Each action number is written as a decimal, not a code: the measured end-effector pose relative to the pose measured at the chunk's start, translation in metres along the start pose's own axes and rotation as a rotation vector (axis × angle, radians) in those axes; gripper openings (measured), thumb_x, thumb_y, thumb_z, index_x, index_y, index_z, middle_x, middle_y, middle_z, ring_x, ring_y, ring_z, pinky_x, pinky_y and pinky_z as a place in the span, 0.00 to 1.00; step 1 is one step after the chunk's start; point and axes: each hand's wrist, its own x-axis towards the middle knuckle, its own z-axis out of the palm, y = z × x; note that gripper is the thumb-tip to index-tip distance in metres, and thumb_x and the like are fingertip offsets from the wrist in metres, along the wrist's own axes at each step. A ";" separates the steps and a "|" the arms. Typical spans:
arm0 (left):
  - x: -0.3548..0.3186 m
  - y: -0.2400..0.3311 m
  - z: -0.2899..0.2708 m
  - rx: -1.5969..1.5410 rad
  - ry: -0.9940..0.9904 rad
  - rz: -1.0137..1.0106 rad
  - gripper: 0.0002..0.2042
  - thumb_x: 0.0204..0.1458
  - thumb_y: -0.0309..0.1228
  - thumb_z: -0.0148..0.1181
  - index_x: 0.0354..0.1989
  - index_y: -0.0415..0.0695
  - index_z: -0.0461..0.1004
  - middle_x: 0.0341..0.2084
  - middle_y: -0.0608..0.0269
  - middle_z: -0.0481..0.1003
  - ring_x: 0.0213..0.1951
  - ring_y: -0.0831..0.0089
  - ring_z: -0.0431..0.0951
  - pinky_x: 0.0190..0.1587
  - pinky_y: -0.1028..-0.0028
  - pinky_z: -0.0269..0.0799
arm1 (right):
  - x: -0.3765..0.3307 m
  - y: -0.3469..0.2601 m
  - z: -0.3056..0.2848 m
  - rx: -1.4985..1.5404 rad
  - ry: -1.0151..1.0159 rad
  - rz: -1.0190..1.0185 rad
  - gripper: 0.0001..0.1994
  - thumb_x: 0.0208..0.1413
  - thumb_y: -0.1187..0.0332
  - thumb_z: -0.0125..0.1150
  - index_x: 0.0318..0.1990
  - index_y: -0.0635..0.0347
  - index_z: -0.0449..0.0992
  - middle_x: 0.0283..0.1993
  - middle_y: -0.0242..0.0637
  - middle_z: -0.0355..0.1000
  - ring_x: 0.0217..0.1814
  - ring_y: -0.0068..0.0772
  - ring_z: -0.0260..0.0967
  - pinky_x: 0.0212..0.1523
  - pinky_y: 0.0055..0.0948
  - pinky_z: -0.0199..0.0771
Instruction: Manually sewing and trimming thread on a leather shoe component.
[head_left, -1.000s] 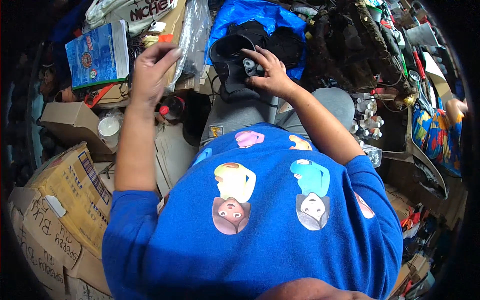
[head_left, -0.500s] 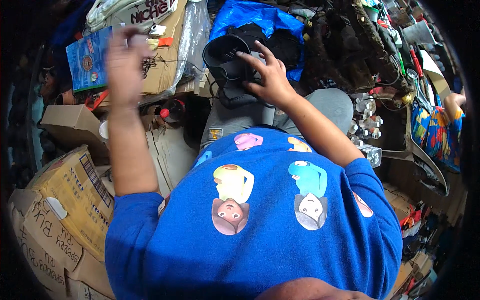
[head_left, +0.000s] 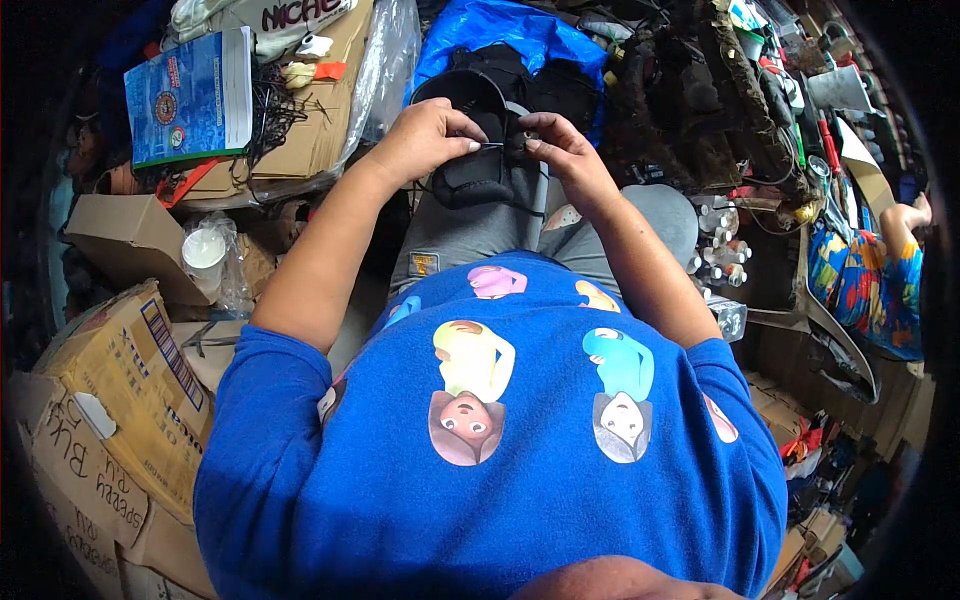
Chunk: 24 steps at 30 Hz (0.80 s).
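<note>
My left hand (head_left: pixel 425 140) is closed, thumb and forefinger pinching a thin needle-like piece (head_left: pixel 492 146) that spans the small gap toward my right hand. My right hand (head_left: pixel 568 160) pinches with thumb and forefinger at that piece's other end; what sits between these fingertips is too small to make out. Below both hands a black item (head_left: pixel 468 188) with a curved, open rim and a padded near edge rests across my grey-trousered legs (head_left: pixel 440 240). Its exact kind does not show.
Blue plastic sheeting (head_left: pixel 450 30) with black pieces lies beyond my knees. On the left are flat cardboard, a blue notebook (head_left: pixel 185 100), black cords (head_left: pixel 280 120), a white cup (head_left: pixel 204 248) and boxes (head_left: pixel 130 380). Small bottles (head_left: pixel 720 245) stand right; another person's arm (head_left: pixel 900 225) shows far right.
My left hand has swung right and inward from beside the notebook to the black item, now pinching the needle-like piece. My right hand's spread fingers have closed into a pinch.
</note>
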 end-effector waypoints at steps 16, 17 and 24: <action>0.004 0.005 -0.006 -0.042 -0.082 0.023 0.08 0.43 0.26 0.59 0.33 0.45 0.79 0.25 0.66 0.64 0.32 0.74 0.68 0.37 0.78 0.63 | 0.004 -0.003 0.001 -0.011 -0.027 0.012 0.16 0.53 0.70 0.55 0.50 0.60 0.68 0.45 0.30 0.69 0.47 0.21 0.64 0.51 0.23 0.61; 0.004 0.005 -0.005 -0.043 -0.082 0.023 0.08 0.43 0.26 0.59 0.33 0.45 0.79 0.25 0.66 0.64 0.32 0.74 0.68 0.37 0.78 0.63 | 0.003 -0.004 0.002 -0.002 -0.026 0.019 0.16 0.53 0.70 0.55 0.50 0.60 0.68 0.45 0.31 0.69 0.47 0.21 0.64 0.51 0.23 0.61; 0.005 0.004 -0.006 -0.063 -0.091 0.028 0.08 0.43 0.26 0.60 0.33 0.45 0.79 0.25 0.65 0.65 0.33 0.74 0.68 0.38 0.77 0.63 | 0.003 -0.002 0.001 0.039 -0.022 0.027 0.15 0.53 0.71 0.55 0.49 0.60 0.69 0.45 0.31 0.69 0.47 0.21 0.64 0.51 0.24 0.62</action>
